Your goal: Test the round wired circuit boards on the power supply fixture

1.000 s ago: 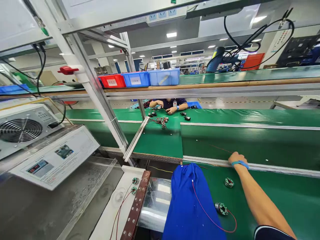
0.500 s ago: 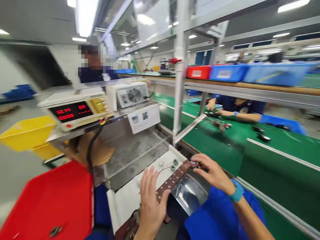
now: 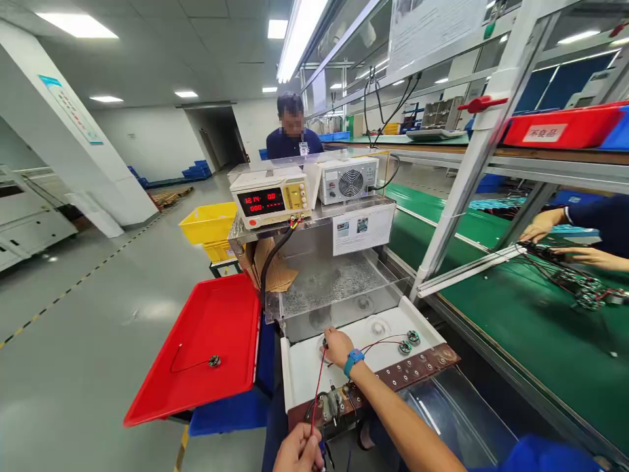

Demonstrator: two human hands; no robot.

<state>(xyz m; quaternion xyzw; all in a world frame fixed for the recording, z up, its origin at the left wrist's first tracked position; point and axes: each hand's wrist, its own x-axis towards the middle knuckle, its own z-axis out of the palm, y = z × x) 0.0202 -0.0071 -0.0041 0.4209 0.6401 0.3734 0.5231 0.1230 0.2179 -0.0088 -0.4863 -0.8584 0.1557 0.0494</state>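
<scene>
Right hand gripped small motor part; left hand pinched red wire. Apparently wire positioning; next move called for gentle tension.

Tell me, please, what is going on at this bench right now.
A person's right hand holds a small part, mostly hidden by the fingers, at the white tray. A red wire runs down from there to the left hand, which pinches it. Two round parts with wires lie farther right on that tray, and another round part lies in the red tray to the left. At the green bench, a co-worker's hands are at some wired parts.
</scene>
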